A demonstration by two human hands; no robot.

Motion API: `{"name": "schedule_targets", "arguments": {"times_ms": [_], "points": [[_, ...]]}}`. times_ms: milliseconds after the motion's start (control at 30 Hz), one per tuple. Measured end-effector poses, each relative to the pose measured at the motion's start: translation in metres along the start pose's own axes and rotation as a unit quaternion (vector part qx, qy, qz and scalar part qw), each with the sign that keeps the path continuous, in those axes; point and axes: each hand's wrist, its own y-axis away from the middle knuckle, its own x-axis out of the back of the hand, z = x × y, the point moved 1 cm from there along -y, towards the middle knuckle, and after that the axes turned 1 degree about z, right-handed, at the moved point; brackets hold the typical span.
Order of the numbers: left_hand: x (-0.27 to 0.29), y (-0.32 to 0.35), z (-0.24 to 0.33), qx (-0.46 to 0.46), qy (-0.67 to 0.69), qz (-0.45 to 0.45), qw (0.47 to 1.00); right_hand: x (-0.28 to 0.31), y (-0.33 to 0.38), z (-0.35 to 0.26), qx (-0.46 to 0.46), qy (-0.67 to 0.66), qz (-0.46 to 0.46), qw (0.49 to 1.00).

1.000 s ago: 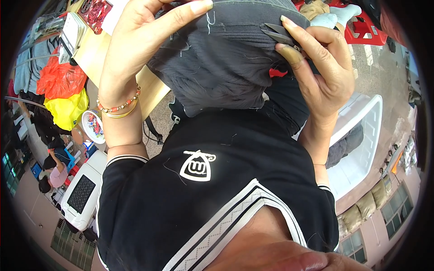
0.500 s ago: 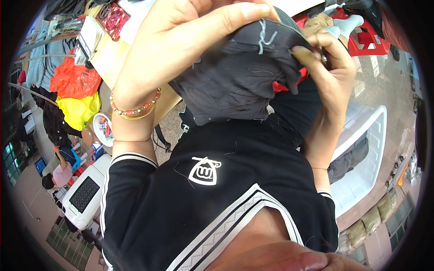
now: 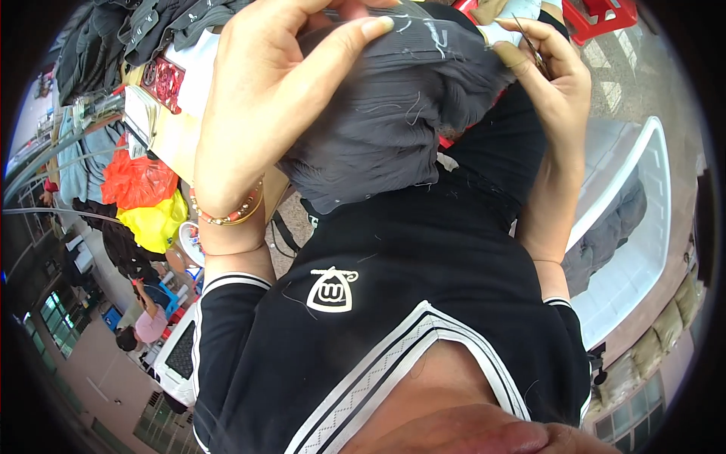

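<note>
A dark grey garment (image 3: 370, 121) with a ribbed waistband hangs gathered above my lap. Pale loose threads (image 3: 437, 38) stick out along its band, and a few more lie on the fabric below. My left hand (image 3: 265, 83) grips the band at its upper left, thumb on the near side; its other fingertips are partly hidden. At the garment's right end is my right hand (image 3: 556, 79), closed round slim metal thread snips (image 3: 532, 47) whose points rise past the fingers. Its thumb is beside the garment's edge; whether it also pinches cloth I cannot tell.
A white plastic bin (image 3: 643, 227) with grey garments stands at my right. Dark garments (image 3: 166, 26) lie heaped on the table at upper left. Red (image 3: 140, 180) and yellow bags (image 3: 159, 221) sit at left, a co-worker (image 3: 147, 325) beyond. A red stool (image 3: 601, 19) is at upper right.
The garment has shifted slightly left and its band has tilted. My right hand has moved up a little, and the snips show more plainly. The surroundings have shifted with my head.
</note>
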Motion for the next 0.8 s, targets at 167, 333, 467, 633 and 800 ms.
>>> {"name": "schedule_targets", "arguments": {"times_ms": [167,333,467,633,800], "points": [[-0.008,0.000,-0.001,-0.006,-0.144,0.060,0.988,-0.027,0.004,-0.011,0.171,0.041,-0.015,0.984],[-0.007,0.007,-0.005,-0.036,-0.151,0.071,0.985,-0.039,-0.004,-0.028,0.127,-0.004,-0.038,0.991],[-0.008,0.005,-0.009,-0.083,-0.180,0.074,0.977,-0.044,-0.005,-0.035,0.126,-0.033,-0.043,0.991],[-0.011,0.006,-0.011,-0.077,-0.157,0.088,0.981,-0.047,-0.006,-0.041,0.131,-0.033,-0.041,0.990],[-0.010,0.007,-0.011,-0.084,-0.162,0.091,0.979,-0.047,-0.006,-0.044,0.176,0.001,-0.041,0.984]]}}
